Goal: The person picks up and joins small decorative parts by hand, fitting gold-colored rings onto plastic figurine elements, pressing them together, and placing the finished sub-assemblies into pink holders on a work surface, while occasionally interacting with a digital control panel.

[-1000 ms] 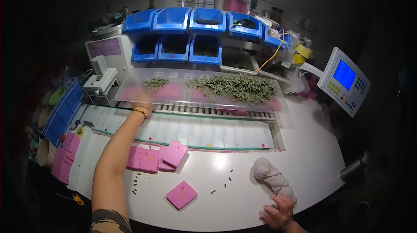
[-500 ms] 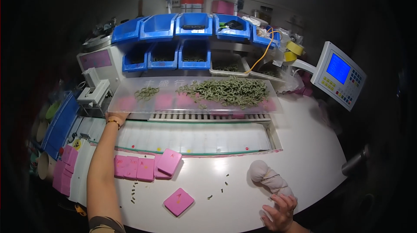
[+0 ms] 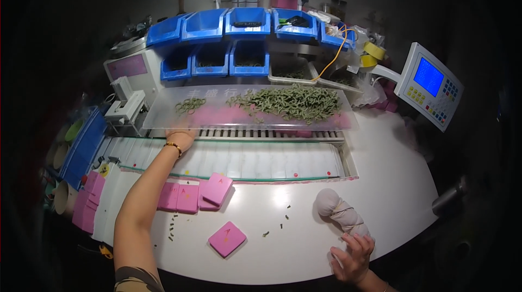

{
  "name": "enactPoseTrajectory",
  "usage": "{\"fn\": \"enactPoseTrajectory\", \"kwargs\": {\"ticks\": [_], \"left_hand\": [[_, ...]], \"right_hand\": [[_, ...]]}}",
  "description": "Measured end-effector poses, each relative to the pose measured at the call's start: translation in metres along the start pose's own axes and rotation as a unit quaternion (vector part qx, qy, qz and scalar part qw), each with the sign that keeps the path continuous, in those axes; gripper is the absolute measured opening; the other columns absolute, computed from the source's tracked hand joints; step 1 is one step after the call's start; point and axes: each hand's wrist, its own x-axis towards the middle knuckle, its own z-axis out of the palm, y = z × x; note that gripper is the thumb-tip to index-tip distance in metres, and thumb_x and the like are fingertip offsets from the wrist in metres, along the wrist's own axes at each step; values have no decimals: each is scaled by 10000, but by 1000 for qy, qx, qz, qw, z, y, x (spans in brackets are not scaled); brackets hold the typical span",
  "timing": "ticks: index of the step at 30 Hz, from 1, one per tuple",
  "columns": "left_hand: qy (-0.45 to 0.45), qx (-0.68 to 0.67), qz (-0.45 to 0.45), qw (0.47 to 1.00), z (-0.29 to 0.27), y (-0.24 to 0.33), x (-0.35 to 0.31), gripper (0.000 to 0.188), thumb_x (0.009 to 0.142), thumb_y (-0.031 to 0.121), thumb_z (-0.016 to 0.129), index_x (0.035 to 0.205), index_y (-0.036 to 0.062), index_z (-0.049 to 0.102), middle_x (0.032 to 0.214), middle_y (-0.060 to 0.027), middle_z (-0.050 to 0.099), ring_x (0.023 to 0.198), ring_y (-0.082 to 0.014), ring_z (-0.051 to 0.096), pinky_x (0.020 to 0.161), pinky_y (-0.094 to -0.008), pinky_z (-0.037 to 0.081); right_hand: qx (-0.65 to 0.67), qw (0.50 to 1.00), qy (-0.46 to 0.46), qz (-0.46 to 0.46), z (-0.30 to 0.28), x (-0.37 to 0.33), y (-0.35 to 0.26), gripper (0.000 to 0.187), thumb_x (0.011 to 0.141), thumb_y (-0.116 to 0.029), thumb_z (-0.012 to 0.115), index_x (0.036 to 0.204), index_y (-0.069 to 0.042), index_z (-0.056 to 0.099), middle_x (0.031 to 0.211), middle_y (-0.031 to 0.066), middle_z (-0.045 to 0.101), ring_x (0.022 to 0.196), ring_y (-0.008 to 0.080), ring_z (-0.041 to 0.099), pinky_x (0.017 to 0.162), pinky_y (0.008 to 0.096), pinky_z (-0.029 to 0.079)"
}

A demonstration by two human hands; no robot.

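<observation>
My left hand (image 3: 182, 134) reaches under the front edge of a translucent shelf (image 3: 163, 112). Its fingers blur behind the plastic, so what they hold, if anything, is hidden. A heap of small curled dry green pieces (image 3: 299, 102) covers the shelf's right side, and a smaller pile (image 3: 190, 106) lies left. At the lower right my right hand (image 3: 353, 258) rests with fingers apart, fingertips at the near end of a knotted pale cloth bundle (image 3: 340, 210). Between the arms lies a flat pink block (image 3: 228, 240); more pink blocks (image 3: 187, 198) stand in a row behind it.
A conveyor with white pads (image 3: 255, 158) runs across the table beyond the blocks. Blue bins (image 3: 204, 26) fill the rack behind. A control panel with a blue screen (image 3: 429, 82) stands right, a white machine (image 3: 128, 107) left. Loose green bits (image 3: 171, 229) dot the white tabletop.
My left hand has slid right along the shelf's front edge. The conveyor's coloured dots have shifted left. My right hand stays by the cloth bundle, and the whole view has tilted slightly.
</observation>
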Motion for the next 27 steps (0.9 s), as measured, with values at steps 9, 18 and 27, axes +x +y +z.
{"fn": "enactPoseTrajectory", "kwargs": {"ticks": [9,18,27], "left_hand": [[46,-166,149,974,-70,57,-126,550,838,426,666,1191,30,521,1171,-171,521,1125,-343,469,1009,-443,331],[-59,-161,171,970,-94,67,-192,494,730,329,742,1059,24,536,1030,-173,523,975,-340,516,868,-424,427],[-6,-159,172,972,-87,78,-192,367,710,239,742,957,25,575,925,-157,585,894,-340,562,797,-423,458]], "right_hand": [[-18,997,49,-60,-6,0,5,198,760,-248,667,953,-227,631,1198,98,508,1177,297,401,1058,535,212],[-229,961,150,-32,-48,99,105,284,792,-205,681,1075,-204,652,1363,98,493,1238,283,445,1081,527,215],[-94,928,140,332,-93,145,321,360,705,-210,790,995,-126,596,1531,199,201,1370,438,238,1118,558,214]]}}
